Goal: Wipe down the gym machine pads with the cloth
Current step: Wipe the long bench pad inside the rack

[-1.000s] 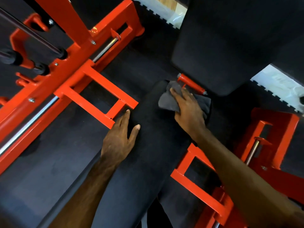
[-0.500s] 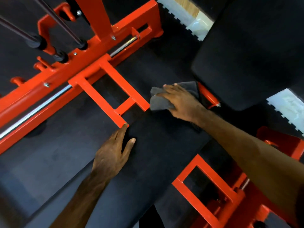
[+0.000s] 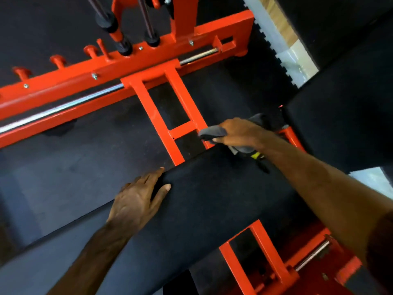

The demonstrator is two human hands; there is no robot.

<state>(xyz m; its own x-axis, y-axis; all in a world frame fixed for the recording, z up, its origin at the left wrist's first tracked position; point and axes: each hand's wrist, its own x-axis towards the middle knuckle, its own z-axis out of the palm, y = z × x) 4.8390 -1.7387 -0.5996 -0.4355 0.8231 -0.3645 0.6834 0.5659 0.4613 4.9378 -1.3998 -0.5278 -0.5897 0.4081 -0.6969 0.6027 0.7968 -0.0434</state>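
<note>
Resting flat on the near edge of the long black bench pad (image 3: pixel 212 205), fingers straight: left hand (image 3: pixel 138 201). Further along, clenching the grey cloth (image 3: pixel 212 133) at the pad's far corner: right hand (image 3: pixel 240 133), the nearer one to unwiped matte vinyl, running back toward the body. Beyond, glossy orange steel frame (image 3: pixel 148 60).

Single head cam, looks steeply down, close over black pad (image 3: pixel 212 201), red frame (image 3: pixel 148 58) beyond.

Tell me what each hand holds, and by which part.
The right hand grips the grey cloth around its bunched middle. The left hand holds nothing.
</note>
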